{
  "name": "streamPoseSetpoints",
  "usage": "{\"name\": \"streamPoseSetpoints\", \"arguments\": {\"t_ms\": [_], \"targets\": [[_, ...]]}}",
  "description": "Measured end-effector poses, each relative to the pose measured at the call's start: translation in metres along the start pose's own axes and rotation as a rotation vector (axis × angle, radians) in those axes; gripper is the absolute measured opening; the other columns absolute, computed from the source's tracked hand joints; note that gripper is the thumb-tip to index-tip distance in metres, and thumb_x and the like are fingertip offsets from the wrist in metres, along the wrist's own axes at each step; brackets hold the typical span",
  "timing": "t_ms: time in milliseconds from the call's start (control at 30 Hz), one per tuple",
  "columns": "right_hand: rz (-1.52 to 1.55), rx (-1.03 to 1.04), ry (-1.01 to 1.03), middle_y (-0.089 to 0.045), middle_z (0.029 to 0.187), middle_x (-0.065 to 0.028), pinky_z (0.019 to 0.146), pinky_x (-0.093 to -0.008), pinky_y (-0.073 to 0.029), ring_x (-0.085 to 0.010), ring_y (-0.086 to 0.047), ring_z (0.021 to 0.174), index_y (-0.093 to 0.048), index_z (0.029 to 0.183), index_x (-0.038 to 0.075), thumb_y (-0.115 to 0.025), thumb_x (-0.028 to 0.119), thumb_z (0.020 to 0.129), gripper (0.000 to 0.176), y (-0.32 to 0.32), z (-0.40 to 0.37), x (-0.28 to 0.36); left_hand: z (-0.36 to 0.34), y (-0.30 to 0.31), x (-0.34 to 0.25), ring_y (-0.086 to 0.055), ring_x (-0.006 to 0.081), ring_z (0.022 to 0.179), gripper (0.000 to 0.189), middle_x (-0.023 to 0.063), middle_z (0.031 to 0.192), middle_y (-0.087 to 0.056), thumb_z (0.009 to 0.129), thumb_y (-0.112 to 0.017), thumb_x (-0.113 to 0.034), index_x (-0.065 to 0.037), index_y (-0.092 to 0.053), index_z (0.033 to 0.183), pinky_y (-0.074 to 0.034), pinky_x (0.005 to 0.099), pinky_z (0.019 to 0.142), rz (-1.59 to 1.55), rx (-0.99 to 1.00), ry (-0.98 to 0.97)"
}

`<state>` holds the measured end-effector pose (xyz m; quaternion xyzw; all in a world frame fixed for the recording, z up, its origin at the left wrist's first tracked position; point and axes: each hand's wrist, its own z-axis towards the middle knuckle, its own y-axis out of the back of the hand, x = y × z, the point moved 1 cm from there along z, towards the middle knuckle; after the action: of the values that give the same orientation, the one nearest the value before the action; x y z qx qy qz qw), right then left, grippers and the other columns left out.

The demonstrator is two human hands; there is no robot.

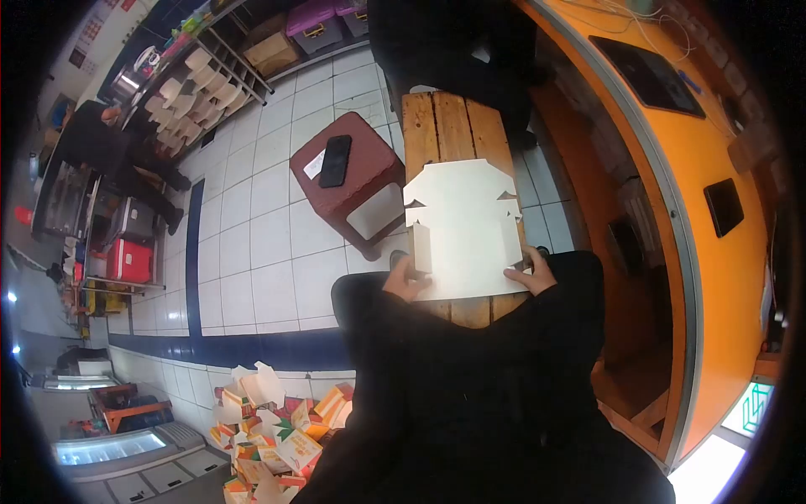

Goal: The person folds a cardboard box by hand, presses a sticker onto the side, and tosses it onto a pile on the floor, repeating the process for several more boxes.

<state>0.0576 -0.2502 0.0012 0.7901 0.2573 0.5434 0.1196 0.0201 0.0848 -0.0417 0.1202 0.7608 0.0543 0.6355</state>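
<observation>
A white cardboard box blank [466,223] lies mostly flat on a wooden bench [457,122], its printed side, if any, hidden. Both of its side flaps stand partly raised, and slots cut into its edges show farther up. At the near left corner my left hand [406,280] grips the card, thumb on top and fingers curled at the side. My right hand [535,274] pinches the near right corner in much the same way.
To the left stands a maroon stool [348,181] with a black phone [336,160] on it. Several folded printed boxes [277,445] are piled at lower left. An orange counter [714,277] runs along the right. Another person [105,143] is at the far left; a dark-clothed figure [453,42] is ahead.
</observation>
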Motion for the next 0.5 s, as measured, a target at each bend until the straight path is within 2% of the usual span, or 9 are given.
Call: {"name": "streamPoseSetpoints", "arguments": {"t_ms": [33, 100, 167, 200, 267, 333, 433, 467, 500], "targets": [[0.119, 0.064, 0.033, -0.054, 0.124, -0.018, 0.101, -0.0389, -0.042, -0.0244, -0.051, 0.119, -0.049, 0.131, 0.002, -0.08, 0.019, 0.074, 0.067, 0.002, -0.006, -0.003, -0.009, -0.002, 0.005, -0.064, 0.0231, 0.08, 0.061, 0.0123, 0.106, -0.062, 0.077, -0.073, -0.011, -0.004, -0.048, 0.132, -0.051, 0.0357, 0.076, -0.039, -0.009, -0.114], [0.102, 0.01, 0.161, -0.057, 0.12, -0.0175, 0.092, -0.0377, -0.047, -0.0233, -0.056, 0.11, -0.047, 0.131, 0.001, -0.08, 0.019, 0.075, 0.067, -0.009, -0.002, -0.027, -0.015, -0.004, 0.016, -0.065, 0.0214, 0.088, 0.076, 0.0116, 0.114, -0.059, 0.075, -0.077, 0.001, -0.006, -0.037, 0.14, -0.058, 0.0337, 0.067, -0.084, 0.035, 0.053], [0.081, -0.044, 0.282, -0.059, 0.116, -0.017, 0.083, -0.0364, -0.052, -0.0221, -0.061, 0.101, -0.046, 0.131, 0.001, -0.079, 0.019, 0.076, 0.067, -0.024, 0.0, -0.052, -0.021, -0.012, 0.006, -0.066, 0.0242, 0.088, 0.081, 0.0128, 0.117, -0.058, 0.071, -0.079, 0.002, -0.008, -0.036, 0.14, -0.061, 0.0361, 0.067, -0.159, -0.157, 0.222], [0.184, -0.109, 0.134, -0.061, 0.112, -0.0169, 0.082, -0.0366, -0.052, -0.0239, -0.062, 0.1, -0.05, 0.128, 0.0, -0.079, 0.018, 0.074, 0.064, -0.03, 0.001, -0.064, -0.03, -0.018, -0.027, -0.067, 0.0237, 0.087, 0.073, 0.0139, 0.11, -0.061, 0.069, -0.081, 0.002, -0.001, -0.043, 0.132, -0.06, 0.033, 0.062, -0.316, -0.26, 0.328], [0.288, -0.17, -0.013, -0.063, 0.109, -0.0169, 0.082, -0.0368, -0.052, -0.0258, -0.063, 0.1, -0.053, 0.124, -0.002, -0.08, 0.017, 0.073, 0.061, -0.037, 0.003, -0.077, -0.025, -0.02, 0.004, -0.067, 0.0235, 0.086, 0.061, 0.0136, 0.104, -0.063, 0.07, -0.081, 0.0, 0.002, -0.048, 0.121, -0.059, 0.0317, 0.061, -0.465, -0.318, 0.49], [0.35, 0.006, -0.423, -0.067, 0.093, -0.0144, 0.075, -0.0373, -0.054, -0.0281, -0.067, 0.087, -0.06, 0.113, 0.001, -0.078, 0.016, 0.072, 0.047, -0.039, -0.003, -0.075, -0.028, -0.022, 0.008, -0.068, 0.0232, 0.084, 0.049, 0.0133, 0.097, -0.065, 0.071, -0.081, -0.001, 0.005, -0.054, 0.111, -0.059, 0.0304, 0.059, -0.612, -0.376, 0.658], [0.161, -0.085, -0.416, -0.07, 0.083, -0.0152, 0.073, -0.0405, -0.055, -0.0326, -0.069, 0.078, -0.064, 0.103, 0.001, -0.074, 0.018, 0.076, 0.033, -0.032, -0.031, -0.021, -0.03, -0.033, 0.016, -0.068, 0.0215, 0.08, 0.033, 0.0117, 0.085, -0.067, 0.072, -0.081, -0.006, 0.006, -0.058, 0.093, -0.058, 0.0298, 0.061, -0.435, -0.324, 0.675], [0.16, -0.084, -0.418, -0.07, 0.083, -0.0152, 0.073, -0.0405, -0.055, -0.0326, -0.069, 0.078, -0.064, 0.103, 0.001, -0.074, 0.018, 0.076, 0.033, -0.038, -0.03, -0.027, -0.029, -0.037, 0.033, -0.068, 0.024, 0.077, 0.03, 0.0135, 0.083, -0.068, 0.072, -0.08, -0.007, 0.004, -0.058, 0.089, -0.058, 0.0321, 0.064, -0.12, -0.405, 0.536], [-0.045, -0.268, -0.135, -0.069, 0.082, -0.0171, 0.07, -0.0425, -0.055, -0.0342, -0.069, 0.077, -0.062, 0.104, 0.001, -0.069, 0.019, 0.08, 0.032, -0.048, -0.029, -0.035, -0.029, -0.042, 0.042, -0.069, 0.0264, 0.075, 0.026, 0.0153, 0.082, -0.068, 0.073, -0.078, -0.008, 0.002, -0.058, 0.086, -0.057, 0.0343, 0.066, 0.195, -0.476, 0.391]]}}
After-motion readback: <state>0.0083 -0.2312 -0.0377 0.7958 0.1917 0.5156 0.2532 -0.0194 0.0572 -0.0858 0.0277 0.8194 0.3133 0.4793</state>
